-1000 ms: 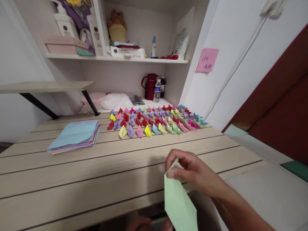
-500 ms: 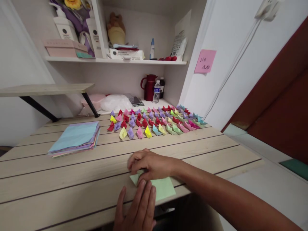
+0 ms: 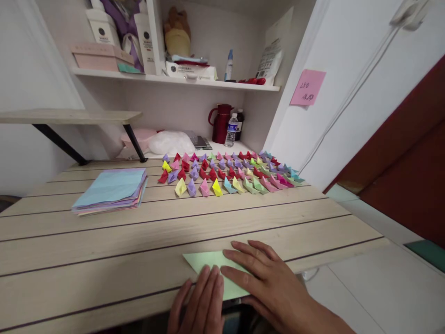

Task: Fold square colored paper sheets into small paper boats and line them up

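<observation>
A folded light green paper (image 3: 205, 260) lies flat at the near edge of the wooden table (image 3: 104, 250). My left hand (image 3: 200, 304) rests on its lower part with fingers stretched out flat. Beside it my right hand (image 3: 267, 280) lies across the paper's right side, fingers spread and pressing down. Neither hand holds anything. Further back, rows of small folded paper boats (image 3: 225, 174) in many colours stand on the table. A stack of coloured paper sheets (image 3: 111, 189) with a light blue one on top lies at the left.
Behind the table are white shelves (image 3: 174, 81) with bottles, boxes, a red jug (image 3: 220, 123) and a water bottle (image 3: 232, 130). A pink sticky note (image 3: 308, 87) hangs on the white wall at right. A wooden shelf on black brackets (image 3: 69, 116) juts out at left.
The right hand went from holding the green paper up, to pressing it on the table, to lying flat on its right side. The left hand came up onto the paper.
</observation>
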A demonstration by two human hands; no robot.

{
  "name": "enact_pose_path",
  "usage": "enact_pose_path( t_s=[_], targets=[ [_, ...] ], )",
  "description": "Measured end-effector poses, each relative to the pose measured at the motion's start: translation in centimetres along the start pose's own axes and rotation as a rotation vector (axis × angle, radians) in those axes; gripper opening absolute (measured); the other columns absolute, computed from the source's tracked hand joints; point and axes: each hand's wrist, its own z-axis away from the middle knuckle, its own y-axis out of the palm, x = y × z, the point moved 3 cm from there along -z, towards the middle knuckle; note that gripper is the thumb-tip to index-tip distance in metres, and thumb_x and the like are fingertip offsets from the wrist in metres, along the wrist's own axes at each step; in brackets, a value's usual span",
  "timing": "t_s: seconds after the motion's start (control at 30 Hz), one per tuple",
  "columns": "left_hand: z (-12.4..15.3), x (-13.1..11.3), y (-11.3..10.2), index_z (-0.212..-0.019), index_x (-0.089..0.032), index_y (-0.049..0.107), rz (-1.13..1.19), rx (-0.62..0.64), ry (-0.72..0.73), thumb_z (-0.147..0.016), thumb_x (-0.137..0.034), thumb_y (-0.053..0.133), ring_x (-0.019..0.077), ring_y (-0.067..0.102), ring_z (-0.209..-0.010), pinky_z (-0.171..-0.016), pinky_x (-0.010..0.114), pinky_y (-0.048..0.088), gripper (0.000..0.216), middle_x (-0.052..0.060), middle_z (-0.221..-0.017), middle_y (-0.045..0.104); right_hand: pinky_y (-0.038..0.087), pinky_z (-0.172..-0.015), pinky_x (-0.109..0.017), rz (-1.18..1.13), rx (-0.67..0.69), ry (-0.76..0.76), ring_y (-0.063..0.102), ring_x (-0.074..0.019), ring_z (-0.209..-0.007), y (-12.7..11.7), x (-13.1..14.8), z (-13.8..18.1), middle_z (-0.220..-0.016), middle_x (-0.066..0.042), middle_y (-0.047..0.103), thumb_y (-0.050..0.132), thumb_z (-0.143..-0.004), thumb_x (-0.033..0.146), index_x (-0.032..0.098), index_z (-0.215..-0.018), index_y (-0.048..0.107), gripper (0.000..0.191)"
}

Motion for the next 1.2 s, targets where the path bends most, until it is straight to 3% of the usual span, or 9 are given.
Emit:
enact_pose_path(
  t_s=[0.17, 0.37, 0.47, 0.77, 0.9, 1.0, 1.07, 1.13, 1.2],
  targets=[
    [0.2, 0.3, -0.5, -0.129, -0.015, 0.058, -0.002, 0.131, -0.047, -0.077, 0.013, 0.032, 0.0035, 0.056, -0.126, -0.12, 0.022, 0.025, 0.065, 0.0, -0.122, 0.074, 0.043, -0.106, -0.045, -0.177, -0.098, 0.068, 0.054, -0.0257, -0.129, 0.0, -0.3, -0.2, -0.132, -0.005, 0.066, 0.057, -0.095, 0.028, 0.03, -0.124, 0.062, 0.029],
    [0.5, 0.2, -0.8, -0.108, -0.026, 0.068, -0.061, 0.007, 0.03, -0.093, -0.01, 0.043, 0.0133, 0.045, -0.139, -0.124, 0.046, 0.018, 0.033, -0.002, -0.12, 0.074, 0.043, -0.097, -0.043, -0.351, -0.086, 0.235, 0.059, -0.0245, -0.114, -0.6, -0.7, -1.9, -0.119, -0.005, 0.067, 0.055, -0.099, 0.031, 0.028, -0.103, 0.064, 0.01],
    [0.7, 0.1, -0.8, -0.106, -0.028, 0.069, -0.125, -0.024, 0.038, -0.094, -0.008, 0.04, 0.0122, 0.041, -0.142, -0.122, 0.047, 0.02, 0.037, -0.002, -0.116, 0.076, 0.043, -0.091, -0.04, -0.405, -0.106, 0.296, 0.06, -0.024, -0.104, -0.5, -1.3, -2.9, -0.109, -0.003, 0.068, 0.06, -0.097, 0.036, 0.027, -0.097, 0.063, 0.01],
    [0.8, 1.3, -0.7, -0.125, -0.013, 0.061, 0.017, 0.016, -0.07, -0.074, 0.008, 0.042, 0.0073, 0.065, -0.11, -0.117, 0.025, 0.026, 0.058, 0.001, -0.114, 0.077, 0.039, -0.08, -0.036, -0.251, -0.083, 0.477, 0.059, -0.0226, -0.088, 0.8, -2.1, -4.7, -0.091, -0.001, 0.061, 0.075, -0.085, 0.032, 0.022, -0.081, 0.059, 0.019],
    [0.5, 0.9, -0.7, -0.124, -0.023, 0.064, -0.015, 0.034, -0.082, -0.081, 0.003, 0.043, 0.0111, 0.065, -0.109, -0.113, 0.03, 0.029, 0.054, -0.001, -0.116, 0.076, 0.04, -0.078, -0.036, -0.168, -0.06, 0.539, 0.059, -0.0228, -0.083, 0.9, -1.8, -5.3, -0.087, -0.002, 0.061, 0.076, -0.084, 0.037, 0.021, -0.074, 0.059, 0.025],
    [0.1, 0.0, -0.6, -0.122, -0.035, 0.067, -0.153, 0.036, -0.076, -0.089, -0.003, 0.044, 0.0156, 0.065, -0.107, -0.108, 0.037, 0.032, 0.051, -0.004, -0.116, 0.076, 0.041, -0.075, -0.036, -0.126, -0.069, 0.557, 0.06, -0.0223, -0.077, 1.0, -1.8, -5.5, -0.085, -0.002, 0.061, 0.076, -0.084, 0.041, 0.021, -0.073, 0.06, 0.027],
    [-0.2, -0.3, -0.4, -0.122, -0.036, 0.067, -0.204, 0.048, -0.079, -0.091, -0.005, 0.044, 0.0174, 0.066, -0.105, -0.105, 0.04, 0.033, 0.05, -0.004, -0.116, 0.076, 0.043, -0.072, -0.037, -0.087, -0.091, 0.573, 0.06, -0.0226, -0.075, 1.0, -1.9, -5.4, -0.085, -0.002, 0.062, 0.075, -0.084, 0.04, 0.022, -0.075, 0.061, 0.025],
    [-0.5, -0.4, 0.0, -0.124, -0.033, 0.067, -0.205, 0.064, -0.08, -0.092, -0.008, 0.043, 0.0195, 0.066, -0.105, -0.105, 0.043, 0.033, 0.047, -0.002, -0.118, 0.075, 0.045, -0.075, -0.039, -0.033, -0.165, 0.565, 0.062, -0.0255, -0.084, 1.0, -1.9, -5.1, -0.096, -0.006, 0.065, 0.072, -0.086, 0.033, 0.022, -0.089, 0.064, 0.014],
    [-0.7, -0.4, 0.4, -0.125, -0.03, 0.066, -0.201, 0.074, -0.076, -0.093, -0.009, 0.043, 0.0213, 0.066, -0.106, -0.108, 0.046, 0.031, 0.044, 0.0, -0.119, 0.075, 0.046, -0.086, -0.044, 0.03, -0.283, 0.502, 0.061, -0.0301, -0.106, 0.8, -1.4, -4.5, -0.117, -0.012, 0.063, 0.065, -0.089, 0.025, 0.021, -0.114, 0.062, 0.025]
  ],
)
